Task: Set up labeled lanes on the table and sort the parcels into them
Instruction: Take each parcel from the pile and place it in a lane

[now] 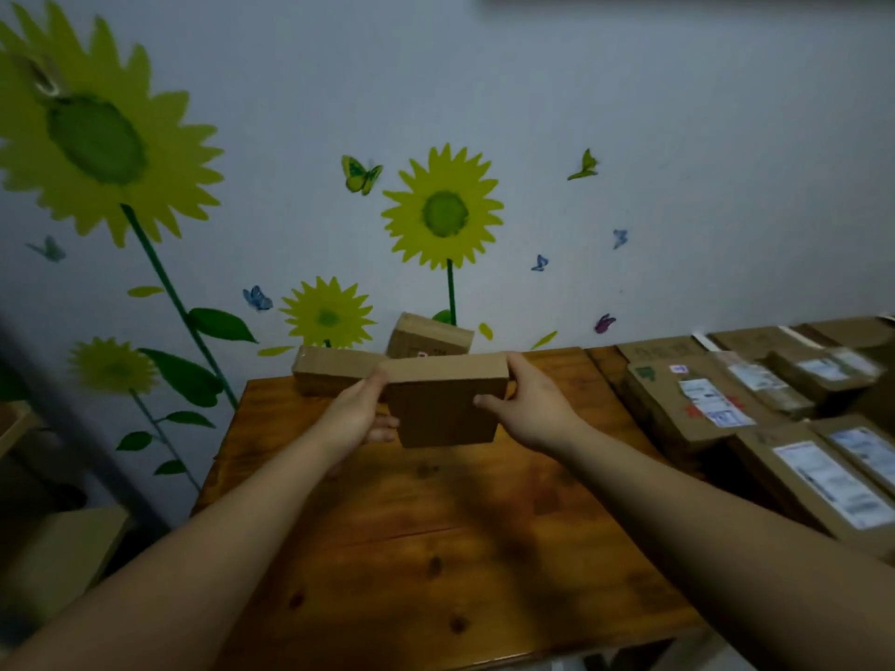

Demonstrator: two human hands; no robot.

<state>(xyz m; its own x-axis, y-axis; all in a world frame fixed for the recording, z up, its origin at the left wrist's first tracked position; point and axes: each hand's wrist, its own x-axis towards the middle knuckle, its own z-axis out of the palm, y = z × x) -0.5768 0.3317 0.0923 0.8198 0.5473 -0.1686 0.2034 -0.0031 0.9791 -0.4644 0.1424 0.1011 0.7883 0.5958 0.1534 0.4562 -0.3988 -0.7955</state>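
Head view. At centre frame, the left hand [361, 418] and right hand [528, 409] each grasp one end of a plain parcel [445, 404]. It is held above the bench [436, 549], long axis running left to right. Directly beyond it, at the far edge, lie a flat box [334, 375] and a tilted box [428, 339]. Labelled parcels [726, 404] crowd the right. No lane labels are visible.

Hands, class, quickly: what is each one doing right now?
Left hand: gripping the cardboard box by its left side.
Right hand: gripping the same box by its right side.
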